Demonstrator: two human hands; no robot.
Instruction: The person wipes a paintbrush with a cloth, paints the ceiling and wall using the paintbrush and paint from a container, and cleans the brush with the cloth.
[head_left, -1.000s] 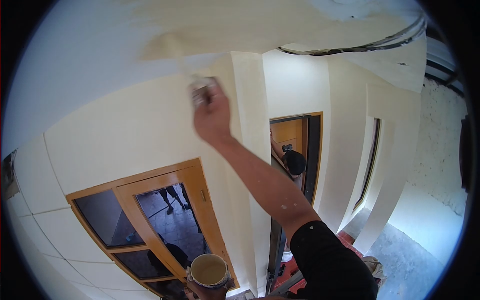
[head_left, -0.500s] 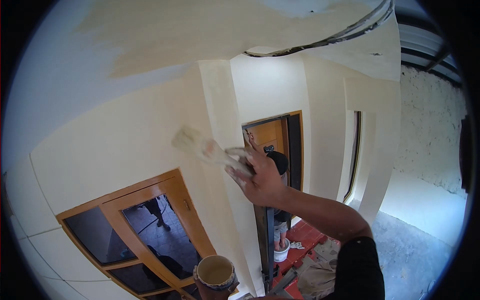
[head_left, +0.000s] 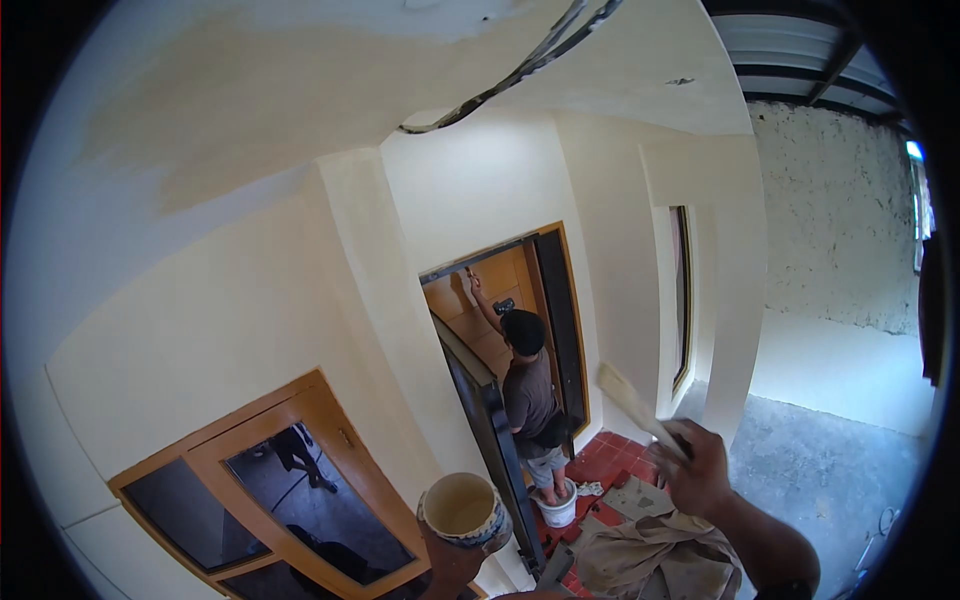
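My right hand (head_left: 703, 470) is closed round the handle of a flat paintbrush (head_left: 636, 408), its pale bristles pointing up and to the left. The brush is in the air, apart from the wall. My left hand (head_left: 452, 568) grips a small paint pot (head_left: 464, 512) from the side and below, at the bottom middle of the view. Cream paint shows inside the pot, and its outside is splashed. Above and to the left, the ceiling (head_left: 240, 100) carries a beige painted patch beside a whiter area.
A co-worker (head_left: 532, 390) stands on a white bucket (head_left: 557, 507) at an orange wooden door (head_left: 490, 300), one arm raised. Below lies a crumpled tan cloth (head_left: 660, 555) by red floor tiles (head_left: 612, 455). A wood-framed window (head_left: 235, 440) is at left. Dark cables (head_left: 520, 72) hang from the ceiling.
My right hand has swung the brush down and right, away from the column. The view has turned right, showing more of the co-worker. The pot is slightly higher and further right in view.
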